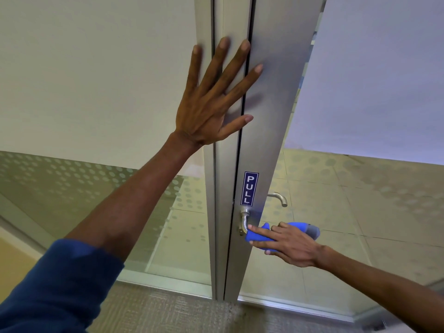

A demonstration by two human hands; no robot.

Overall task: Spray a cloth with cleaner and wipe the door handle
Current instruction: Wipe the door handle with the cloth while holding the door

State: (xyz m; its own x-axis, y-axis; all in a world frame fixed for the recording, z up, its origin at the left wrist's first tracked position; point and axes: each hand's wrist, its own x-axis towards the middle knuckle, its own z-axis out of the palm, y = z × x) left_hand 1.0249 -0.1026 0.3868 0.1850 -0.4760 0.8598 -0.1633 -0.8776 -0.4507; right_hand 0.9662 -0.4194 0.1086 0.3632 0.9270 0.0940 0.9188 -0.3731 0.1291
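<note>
A silver lever door handle [244, 221] sticks out of the grey metal door stile [266, 116], just below a blue PULL sticker [250, 188]. My right hand [288, 243] grips a blue cloth [258, 237] wrapped over the handle's lever. The end of the lever [312, 230] shows grey past my fingers. My left hand [211, 102] is pressed flat, fingers spread, against the door frame and stile well above the handle. No spray bottle is in view.
Frosted glass panels with dotted bands flank the stile on both sides. A second silver handle [280, 198] shows through the glass on the far side of the door. Carpet [168, 313] lies at the door's foot.
</note>
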